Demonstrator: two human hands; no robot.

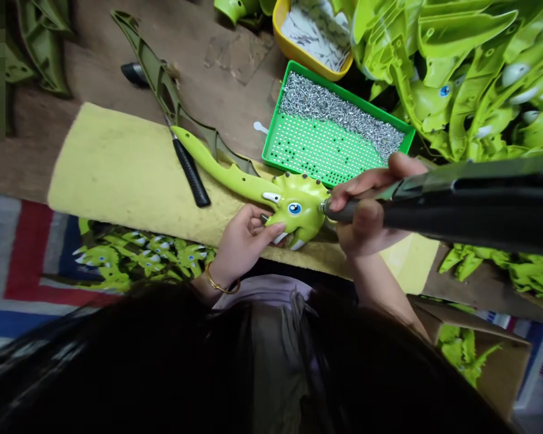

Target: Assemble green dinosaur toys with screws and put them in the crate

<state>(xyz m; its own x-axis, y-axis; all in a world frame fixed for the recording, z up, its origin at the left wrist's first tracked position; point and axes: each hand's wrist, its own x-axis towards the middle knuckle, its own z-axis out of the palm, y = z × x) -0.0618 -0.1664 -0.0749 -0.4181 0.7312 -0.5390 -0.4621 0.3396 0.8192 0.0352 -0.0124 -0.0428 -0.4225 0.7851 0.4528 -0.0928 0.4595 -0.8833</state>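
Currently: one toy [294,194], over the mat [117,163], just beside the tray [312,144]. Left hand [239,246]: pinching its snout. Right hand [366,220]: wrapped round a driver [470,211], bit [324,207] at the toy's edge. Hazard: bit may skid off curved plastic if pressed aslant.

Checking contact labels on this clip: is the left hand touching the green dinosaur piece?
Touching. The head view shows the left hand with its thumb lying on the green dinosaur piece, below left of the blue eye.
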